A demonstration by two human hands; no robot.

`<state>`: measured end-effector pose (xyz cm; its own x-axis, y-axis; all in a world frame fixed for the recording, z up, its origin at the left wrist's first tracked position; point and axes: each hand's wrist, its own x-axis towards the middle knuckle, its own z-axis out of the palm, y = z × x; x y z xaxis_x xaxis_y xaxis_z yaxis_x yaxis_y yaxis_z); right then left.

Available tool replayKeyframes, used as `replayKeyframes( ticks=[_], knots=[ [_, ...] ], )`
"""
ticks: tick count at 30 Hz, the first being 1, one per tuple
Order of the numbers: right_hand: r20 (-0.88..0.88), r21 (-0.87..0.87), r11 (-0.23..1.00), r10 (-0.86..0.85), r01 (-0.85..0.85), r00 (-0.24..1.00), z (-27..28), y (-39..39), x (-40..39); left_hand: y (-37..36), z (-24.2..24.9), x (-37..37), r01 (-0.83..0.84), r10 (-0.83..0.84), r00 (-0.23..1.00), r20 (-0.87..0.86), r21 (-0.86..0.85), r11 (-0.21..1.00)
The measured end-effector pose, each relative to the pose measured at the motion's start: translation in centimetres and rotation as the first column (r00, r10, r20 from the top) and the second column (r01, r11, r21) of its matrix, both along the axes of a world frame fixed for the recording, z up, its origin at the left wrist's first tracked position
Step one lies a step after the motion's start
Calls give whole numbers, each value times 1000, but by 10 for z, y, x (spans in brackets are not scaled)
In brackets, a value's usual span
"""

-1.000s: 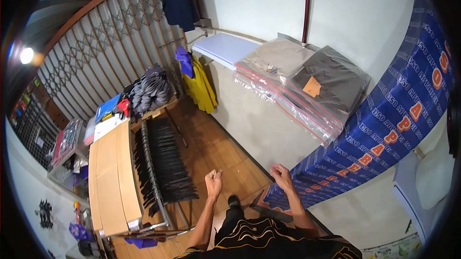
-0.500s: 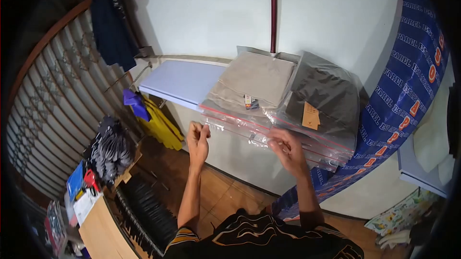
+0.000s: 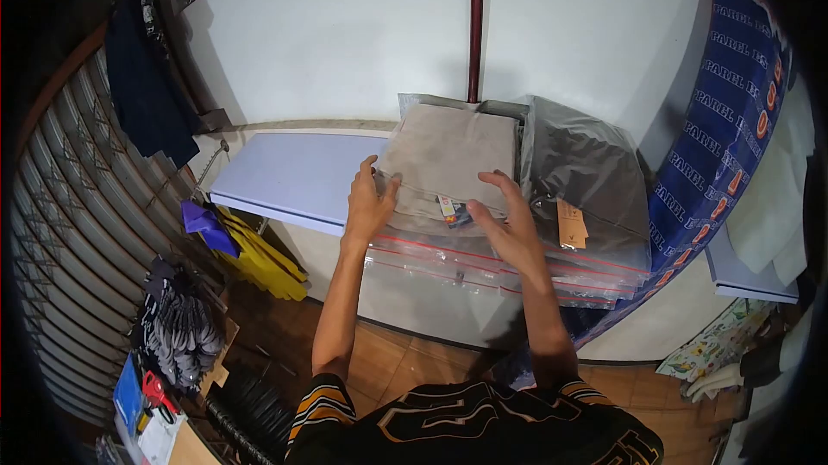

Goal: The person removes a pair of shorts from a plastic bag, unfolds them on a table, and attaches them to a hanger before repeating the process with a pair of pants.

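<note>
A folded beige garment in a clear zip bag lies on the shelf, a small printed tag on its front. At its left edge is my left hand, thumb and fingers apart over the plastic. My right hand is over the front right part of the same bag, its thumb close to the tag and its fingers spread. Red-striped zip openings hang over the shelf's front edge. To the right, a dark grey garment in another clear bag carries an orange-brown hang tag.
The pale lilac shelf runs left along the white wall. A blue printed wrap curves down on the right. Dark clothes and a yellow garment hang at left. Red-handled scissors lie lower left.
Both hands have moved forward from the bag's zip edge onto the beige garment's bag. The left hand's curled fingers have opened out. The camera view has shifted slightly.
</note>
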<state>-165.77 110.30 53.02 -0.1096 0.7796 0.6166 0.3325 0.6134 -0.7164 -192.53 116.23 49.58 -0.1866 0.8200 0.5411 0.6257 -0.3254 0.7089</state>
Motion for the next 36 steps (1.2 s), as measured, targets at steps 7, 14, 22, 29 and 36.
replayKeyframes(
  ticks=[7,14,22,29,36],
  knots=[
    [-11,-55,985,-164,164,986,-5,19,-6,14,-4,-3,-76,92,976,-195,87,993],
    [-241,-163,985,-103,64,965,-10,29,-4,20,-2,1,-61,58,995,-76,-41,997],
    [-375,-398,868,143,-298,916,3,5,11,-36,41,13,-141,140,990,-25,-44,989],
    [-45,-296,914,277,-278,960,-24,-44,19,-127,39,35,-184,174,981,81,140,973],
    [40,-194,871,467,-452,883,-54,-131,46,-264,-7,69,-442,426,890,165,76,894]
  ],
)
